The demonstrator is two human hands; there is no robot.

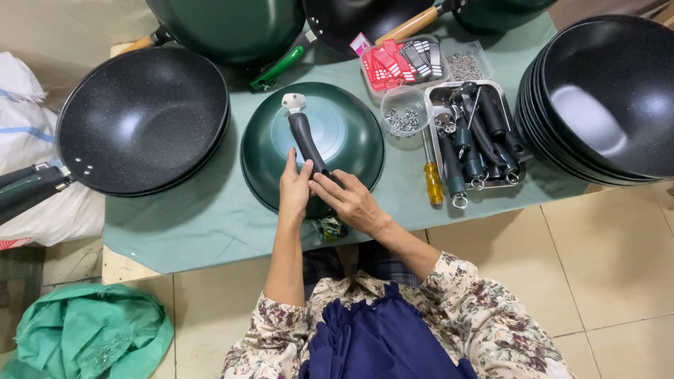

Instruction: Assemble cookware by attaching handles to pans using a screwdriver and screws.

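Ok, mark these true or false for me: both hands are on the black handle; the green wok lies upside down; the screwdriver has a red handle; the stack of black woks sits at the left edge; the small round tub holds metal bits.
1. Left hand and right hand are on the black handle: true.
2. The green wok lies upside down: true.
3. The screwdriver has a red handle: false, it is yellow.
4. The stack of black woks sits at the left edge: false, it is on the right.
5. The small round tub holds metal bits: true.
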